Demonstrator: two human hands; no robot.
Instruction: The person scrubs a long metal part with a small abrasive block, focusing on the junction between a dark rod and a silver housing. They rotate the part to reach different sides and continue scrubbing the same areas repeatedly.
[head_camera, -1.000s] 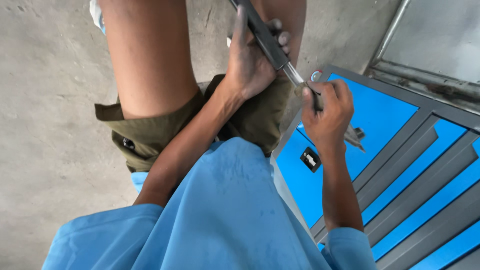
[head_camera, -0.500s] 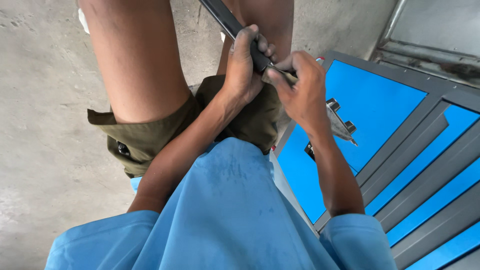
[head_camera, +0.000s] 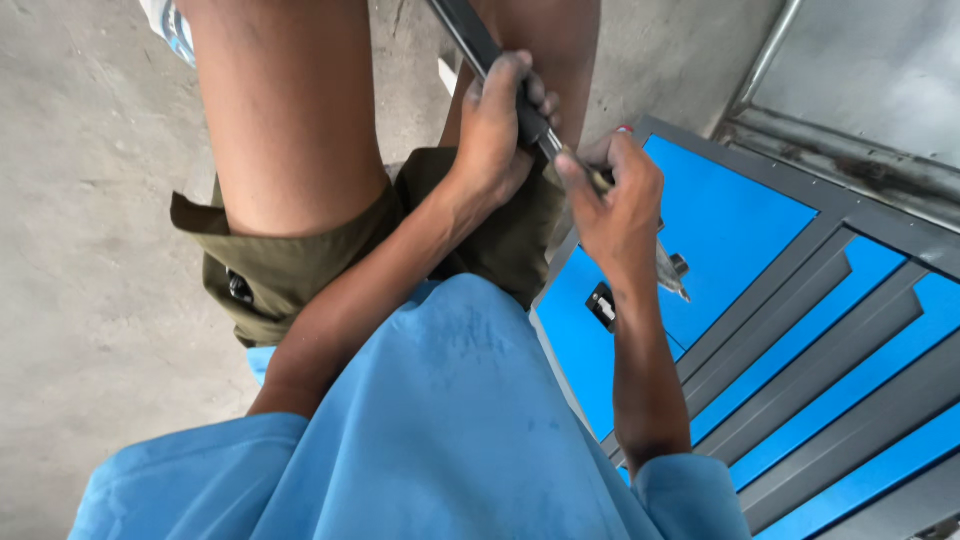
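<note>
Left hand (head_camera: 497, 125) wraps tight round the dark tool handle (head_camera: 490, 60); right hand (head_camera: 615, 205) pinches its metal tip (head_camera: 575, 165), probably steadying it above the blue metal door (head_camera: 720, 220).

Soft even daylight, sharp focus, faint shadows.

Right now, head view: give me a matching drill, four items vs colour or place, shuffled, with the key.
Things:
1. left hand
2. right hand
3. door panel
4. shorts

Descriptions:
A. olive green, over the thighs
B. bright blue in a grey frame, lying on the concrete floor
C. wrapped round the black handle of the long tool
D. fingers pinching the tool's metal shaft lower down

Pairs: 1-C, 2-D, 3-B, 4-A
</note>
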